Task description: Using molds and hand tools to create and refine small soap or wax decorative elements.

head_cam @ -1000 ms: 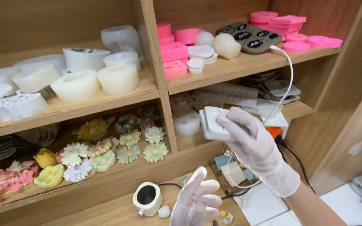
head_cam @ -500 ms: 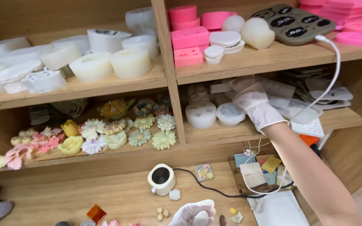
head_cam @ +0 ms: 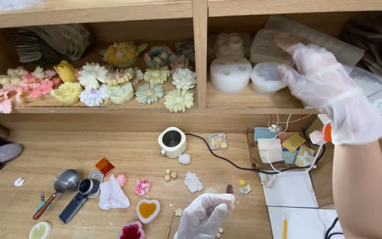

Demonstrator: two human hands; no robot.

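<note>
Right hand: white glove, raised into the right shelf bay, fingers spread and loose, grasping nothing; fingertips lie over a round translucent mould at the shelf's front edge. Contact with the mould cannot be told.

Left hand: white glove, low over the worktop, fingers curled inward; whether it encloses anything cannot be told. Partly cut off by the lower frame edge.

Beside the translucent mould: a round white mould with holes in its top. Behind both, pale flat mould sheets, blurred, detail unreadable.

Left shelf bay: wax flowers in cream, green, pink and yellow, laid in rows; a yellow tulip shape; a stack of dark flat sheets at the back, kind unclear.

Worktop: small white melting pot with a black cord; shallow cardboard tray of wax blocks in blue, white and yellow; a heart-shaped mould with orange fill; a red-filled mould, cut off below; an orange square chip; a metal ladle with wooden handle; crumpled white tissue; white tiles at right.

Far right shelf contents are blurred and hidden behind the right forearm.
</note>
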